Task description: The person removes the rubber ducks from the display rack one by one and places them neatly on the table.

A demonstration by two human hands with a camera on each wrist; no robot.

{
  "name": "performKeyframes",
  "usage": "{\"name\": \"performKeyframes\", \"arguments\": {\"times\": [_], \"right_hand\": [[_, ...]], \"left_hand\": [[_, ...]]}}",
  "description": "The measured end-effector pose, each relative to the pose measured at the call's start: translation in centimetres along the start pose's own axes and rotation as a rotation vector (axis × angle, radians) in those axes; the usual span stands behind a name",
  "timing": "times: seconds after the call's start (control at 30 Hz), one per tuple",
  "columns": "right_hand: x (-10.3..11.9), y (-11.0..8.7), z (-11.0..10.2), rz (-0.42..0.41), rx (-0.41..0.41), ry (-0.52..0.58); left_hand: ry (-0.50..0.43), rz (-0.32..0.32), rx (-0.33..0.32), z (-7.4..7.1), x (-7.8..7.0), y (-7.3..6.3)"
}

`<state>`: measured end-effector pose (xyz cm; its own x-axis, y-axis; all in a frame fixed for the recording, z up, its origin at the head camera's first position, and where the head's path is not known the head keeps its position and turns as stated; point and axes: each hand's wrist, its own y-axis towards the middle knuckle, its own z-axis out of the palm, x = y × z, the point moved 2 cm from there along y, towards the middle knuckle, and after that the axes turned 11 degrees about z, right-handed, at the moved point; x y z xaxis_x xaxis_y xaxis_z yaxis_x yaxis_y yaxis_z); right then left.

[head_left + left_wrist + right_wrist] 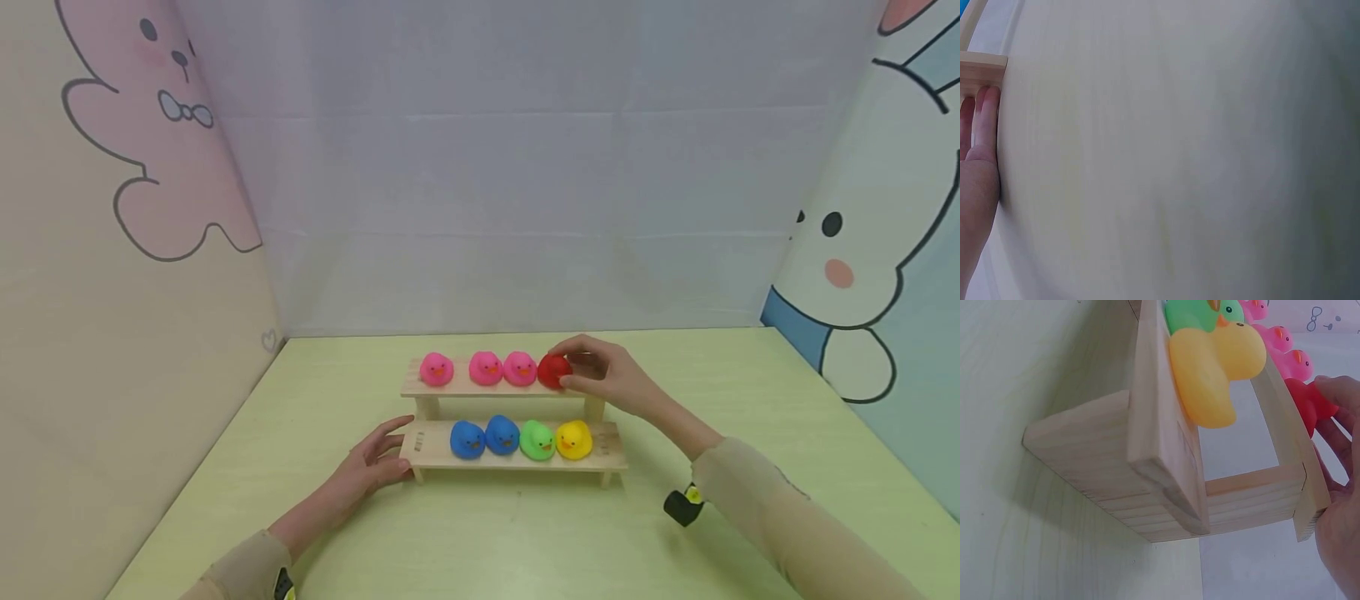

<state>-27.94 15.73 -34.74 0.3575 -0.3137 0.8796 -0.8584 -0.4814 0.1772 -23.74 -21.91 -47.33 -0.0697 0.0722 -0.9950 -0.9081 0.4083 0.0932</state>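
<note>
My right hand (609, 377) pinches a red rubber duck (553, 372) at the right end of the upper shelf of a two-step wooden rack (431, 455). Three pink ducks (486, 368) sit left of it on that shelf, with a gap after the leftmost. Along the lower step stand two blue ducks (468, 440), a green duck (537, 441) and a yellow duck (574, 440). At the left end of the lower step, my left hand (375, 460) has its fingers and thumb round the end of the board. In the left wrist view, fingertips (988, 103) touch the wood.
The rack stands on a pale yellow-green table (517, 542). A light curtain-like backdrop (510, 183) closes off the back. Side panels carry a pink cartoon animal (161, 150) on the left and a white rabbit (847, 225) on the right.
</note>
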Motion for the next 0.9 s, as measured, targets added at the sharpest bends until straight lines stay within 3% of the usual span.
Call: {"name": "performKeyframes", "arguments": {"times": [0.23, 0.47, 0.9], "right_hand": [[0.2, -0.1, 0.1, 0.003, -0.011, -0.007], [0.2, -0.1, 0.1, 0.002, -0.027, -0.029], [0.5, -0.3, 0.2, 0.043, -0.108, -0.056]], "left_hand": [[-0.003, -0.023, -0.005, 0.6, -0.9, -0.2], [0.007, -0.009, -0.004, 0.0, 0.0, 0.0], [-0.003, -0.003, -0.004, 0.1, 0.2, -0.1]]}}
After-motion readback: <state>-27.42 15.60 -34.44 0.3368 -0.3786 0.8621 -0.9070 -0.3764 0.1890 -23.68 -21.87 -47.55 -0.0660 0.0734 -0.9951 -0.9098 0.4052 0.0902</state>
